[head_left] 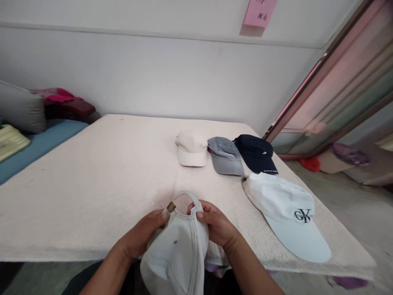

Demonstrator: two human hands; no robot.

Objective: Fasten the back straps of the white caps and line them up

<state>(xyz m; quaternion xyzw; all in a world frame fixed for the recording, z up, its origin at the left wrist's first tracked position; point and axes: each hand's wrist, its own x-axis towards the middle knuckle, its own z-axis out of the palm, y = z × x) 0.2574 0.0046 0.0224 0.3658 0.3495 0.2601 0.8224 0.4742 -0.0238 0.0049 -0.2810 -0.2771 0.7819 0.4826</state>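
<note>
A pale blue-white cap [178, 254] hangs over the near edge of the table, held by both hands at its back. My left hand [144, 233] pinches the left side of the cap beside the brass strap buckle [170, 207]. My right hand [216, 225] grips the right side by the adjustment strap loop [187, 196]. Both hands are closed on the fabric.
On the cream cloth-covered table [92, 184] lie a beige cap [192, 148], a grey cap [225, 155], a navy cap [256, 153] and a white cap with a dark logo [288, 213]. A blue mat with cushions [37, 139] lies left; a glass door [337, 90] stands right.
</note>
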